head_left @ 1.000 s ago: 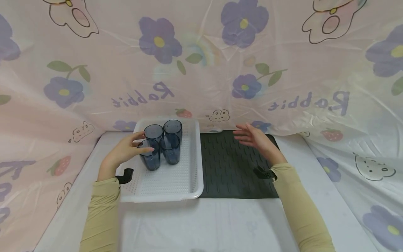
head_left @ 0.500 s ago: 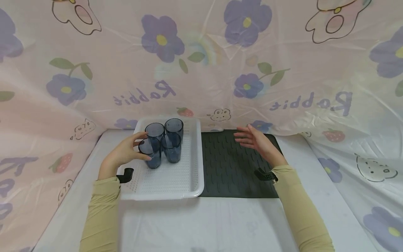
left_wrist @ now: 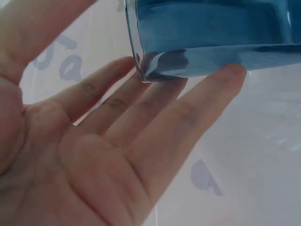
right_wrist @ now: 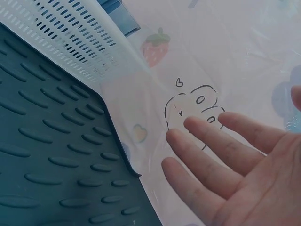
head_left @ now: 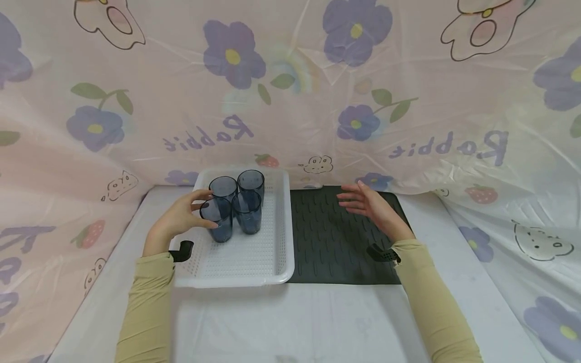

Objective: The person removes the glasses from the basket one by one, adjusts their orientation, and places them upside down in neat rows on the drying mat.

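Several clear blue drinking glasses stand upright, grouped together in the white perforated tray (head_left: pixel 245 264). My left hand (head_left: pixel 181 217) reaches around the near-left glass (head_left: pixel 223 229), thumb in front and fingers behind. In the left wrist view, the fingers are fairly straight and spread beside the glass (left_wrist: pixel 216 28); a fingertip appears to touch it, with a gap on the thumb side. My right hand (head_left: pixel 369 206) hovers above the dark ridged mat (head_left: pixel 338 252), fingers extended and holding nothing. The right wrist view shows that palm (right_wrist: pixel 254 174) with its fingers apart.
Tray and mat lie side by side on a white-covered table (head_left: pixel 290 322). Behind them hangs a pink patterned curtain (head_left: pixel 290 111), which also closes in both sides. A black strap-like device (head_left: pixel 183 251) sits at the left wrist, another (head_left: pixel 382 252) at the right.
My left thumb has drawn back slightly from the front of the near-left glass. The head view has shifted a little. The right hand and the glasses look otherwise unmoved.
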A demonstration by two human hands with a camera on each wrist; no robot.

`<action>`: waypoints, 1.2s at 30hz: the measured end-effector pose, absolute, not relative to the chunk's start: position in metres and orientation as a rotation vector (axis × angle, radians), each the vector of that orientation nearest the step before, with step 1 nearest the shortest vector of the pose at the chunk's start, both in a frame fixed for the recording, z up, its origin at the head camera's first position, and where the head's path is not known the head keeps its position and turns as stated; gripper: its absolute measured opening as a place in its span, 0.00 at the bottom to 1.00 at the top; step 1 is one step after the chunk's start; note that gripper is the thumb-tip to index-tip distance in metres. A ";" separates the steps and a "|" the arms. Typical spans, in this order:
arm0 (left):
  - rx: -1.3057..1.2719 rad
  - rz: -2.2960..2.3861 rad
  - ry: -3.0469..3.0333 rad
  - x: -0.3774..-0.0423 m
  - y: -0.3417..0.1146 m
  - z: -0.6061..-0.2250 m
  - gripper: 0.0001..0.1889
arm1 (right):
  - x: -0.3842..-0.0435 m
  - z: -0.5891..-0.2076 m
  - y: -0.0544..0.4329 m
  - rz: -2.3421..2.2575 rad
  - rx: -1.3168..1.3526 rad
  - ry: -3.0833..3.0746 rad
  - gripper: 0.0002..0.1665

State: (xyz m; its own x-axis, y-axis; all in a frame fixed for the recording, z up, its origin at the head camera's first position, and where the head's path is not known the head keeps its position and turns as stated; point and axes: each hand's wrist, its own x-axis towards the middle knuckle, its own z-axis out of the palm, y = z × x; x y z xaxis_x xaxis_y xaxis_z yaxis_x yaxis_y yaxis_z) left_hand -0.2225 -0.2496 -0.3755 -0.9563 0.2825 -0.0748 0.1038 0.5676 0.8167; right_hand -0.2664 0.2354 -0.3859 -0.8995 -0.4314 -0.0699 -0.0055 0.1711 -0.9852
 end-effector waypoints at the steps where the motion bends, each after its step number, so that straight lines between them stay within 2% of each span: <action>1: 0.318 1.343 2.596 -0.222 -0.250 -0.376 0.52 | -0.266 -0.386 0.235 -1.785 -0.411 2.119 0.43; 14: 0.288 1.345 2.592 -0.222 -0.249 -0.378 0.51 | -0.264 -0.394 0.238 -1.787 -0.357 2.132 0.44; 24: 0.297 1.310 2.644 -0.223 -0.248 -0.379 0.47 | -0.264 -0.395 0.241 -1.789 -0.376 2.113 0.44; 36: 0.272 1.122 2.785 -0.221 -0.239 -0.379 0.47 | -0.263 -0.393 0.239 -1.799 -0.392 2.095 0.44</action>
State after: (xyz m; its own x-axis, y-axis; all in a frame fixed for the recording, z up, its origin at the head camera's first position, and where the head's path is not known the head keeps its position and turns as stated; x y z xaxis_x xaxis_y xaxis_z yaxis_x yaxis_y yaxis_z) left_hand -0.2215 -0.2387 -0.3790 -0.9758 0.2130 -0.0501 0.1188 0.7081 0.6961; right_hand -0.2633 0.2387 -0.3931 -0.9002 -0.4273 -0.0838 0.0181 0.1555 -0.9877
